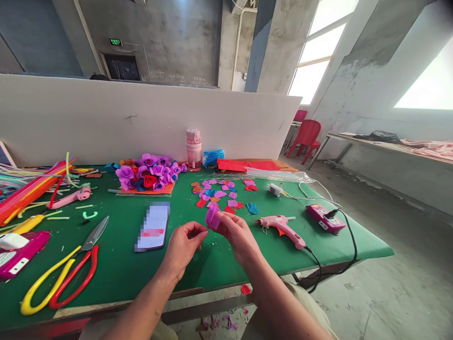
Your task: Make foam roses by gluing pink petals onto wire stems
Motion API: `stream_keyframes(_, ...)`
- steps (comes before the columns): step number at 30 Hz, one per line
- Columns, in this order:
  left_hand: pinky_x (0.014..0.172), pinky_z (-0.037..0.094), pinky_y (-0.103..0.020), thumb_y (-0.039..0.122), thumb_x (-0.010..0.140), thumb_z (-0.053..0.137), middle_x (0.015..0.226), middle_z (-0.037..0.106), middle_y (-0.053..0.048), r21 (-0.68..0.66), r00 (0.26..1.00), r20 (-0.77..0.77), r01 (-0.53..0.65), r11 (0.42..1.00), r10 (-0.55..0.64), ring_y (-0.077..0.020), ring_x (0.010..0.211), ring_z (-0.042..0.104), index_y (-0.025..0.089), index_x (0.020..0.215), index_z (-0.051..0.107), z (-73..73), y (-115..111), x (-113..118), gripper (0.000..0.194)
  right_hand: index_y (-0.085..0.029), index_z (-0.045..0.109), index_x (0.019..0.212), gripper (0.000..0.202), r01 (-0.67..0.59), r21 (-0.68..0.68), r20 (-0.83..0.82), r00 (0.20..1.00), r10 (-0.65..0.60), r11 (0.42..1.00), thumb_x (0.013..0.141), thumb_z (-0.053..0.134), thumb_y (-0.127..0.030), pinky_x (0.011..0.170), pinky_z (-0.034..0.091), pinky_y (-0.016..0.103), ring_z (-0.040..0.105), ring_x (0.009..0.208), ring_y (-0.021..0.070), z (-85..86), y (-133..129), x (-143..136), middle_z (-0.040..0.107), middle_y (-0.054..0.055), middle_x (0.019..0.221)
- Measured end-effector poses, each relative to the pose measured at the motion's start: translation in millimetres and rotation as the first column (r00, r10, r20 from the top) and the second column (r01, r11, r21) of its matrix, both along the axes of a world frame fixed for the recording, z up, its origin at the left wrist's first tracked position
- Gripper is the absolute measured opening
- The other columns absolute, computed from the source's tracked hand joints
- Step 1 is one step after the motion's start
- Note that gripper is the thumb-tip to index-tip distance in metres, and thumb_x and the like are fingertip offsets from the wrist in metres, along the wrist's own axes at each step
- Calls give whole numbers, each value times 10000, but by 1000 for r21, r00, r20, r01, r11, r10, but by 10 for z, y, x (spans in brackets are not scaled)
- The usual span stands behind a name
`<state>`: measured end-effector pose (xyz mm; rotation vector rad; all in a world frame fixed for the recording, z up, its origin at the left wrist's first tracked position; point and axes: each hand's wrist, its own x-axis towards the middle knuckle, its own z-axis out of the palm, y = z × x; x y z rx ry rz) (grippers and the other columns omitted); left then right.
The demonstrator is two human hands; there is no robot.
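Over the front middle of the green table, my right hand (238, 233) pinches a small purple paper flower (212, 217), its petals curled into a cup. My left hand (186, 243) is just left of it, thumb and forefinger pressed together near the flower's base. Whatever those fingers hold, if anything, is too small to make out. Beyond my hands lie loose cut paper petals (220, 194) in purple, red, orange and blue. A pink glue gun (282, 228) rests on its side to the right of my right hand. Left of my left hand lies a phone (153, 226).
Yellow-and-red scissors (79, 259) lie at the left front. Finished paper roses (150, 172) are heaped at the back, near a pink bottle (193, 148). A magenta power strip (324, 218) with a black cord sits at right. A white board (148, 118) walls the far edge.
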<state>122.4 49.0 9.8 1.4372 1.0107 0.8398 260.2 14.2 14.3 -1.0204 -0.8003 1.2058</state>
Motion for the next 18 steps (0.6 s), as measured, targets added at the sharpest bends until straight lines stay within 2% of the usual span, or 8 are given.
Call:
stream_keyframes(3,504,356,-214,326,674,640,612,551,18,-7,1000,9,-3,1000,3,-96,531,438,155,681,617,-4,0,2,173,-153,692,792,289,-16,1,12,1000,16,1000,749,623,-431,761,428,268,573,712,140,-17,-11,-2,640,24,720)
stream_keyframes(7,519,361,-215,322,678,648,605,547,24,-24,998,55,-5,1000,6,-94,534,451,155,689,621,-32,10,10,170,-183,667,902,244,-63,31,14,998,62,998,729,662,-355,789,412,274,585,769,142,-31,-27,-14,667,22,807)
stream_keyframes(12,529,383,-218,341,640,702,611,554,27,-91,987,163,1,996,14,-90,528,454,153,697,621,-58,3,35,213,-211,627,964,357,-122,84,-15,992,124,989,636,747,-285,731,421,277,609,747,156,-23,-30,-59,687,10,777)
stream_keyframes(18,535,400,-223,332,623,722,621,570,19,-110,979,199,-10,994,32,-94,537,466,145,716,618,-88,-39,83,233,-204,627,938,349,-57,72,-52,997,61,996,623,757,-283,718,429,282,625,722,158,-99,6,-110,693,3,740)
